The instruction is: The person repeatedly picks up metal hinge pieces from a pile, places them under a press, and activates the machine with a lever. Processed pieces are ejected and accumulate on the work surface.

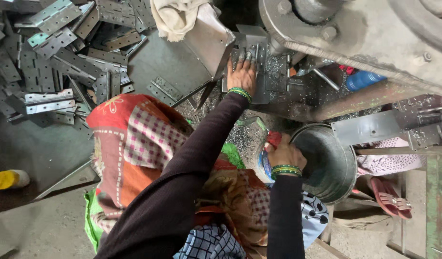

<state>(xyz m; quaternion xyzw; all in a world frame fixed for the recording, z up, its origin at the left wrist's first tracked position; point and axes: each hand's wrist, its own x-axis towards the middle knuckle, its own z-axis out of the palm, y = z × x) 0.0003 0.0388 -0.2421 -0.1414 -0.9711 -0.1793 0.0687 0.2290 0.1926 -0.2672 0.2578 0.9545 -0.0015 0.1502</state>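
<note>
The left hand [241,72] lies flat, fingers [240,56] spread and pressing a metal hinge plate [253,48] on the press bed [278,76]; the plate sits directly under and just beyond the fingertips, its long axis apparently running away from the person (metal shavings obscure its edges). The right hand [284,154] is curled at the rim of a metal bucket [333,165], fingers closed on something small, contents not discernible; the left hand is the nearer to the plate; a hinge pile [63,57] lies well apart, left of both hands.
</note>
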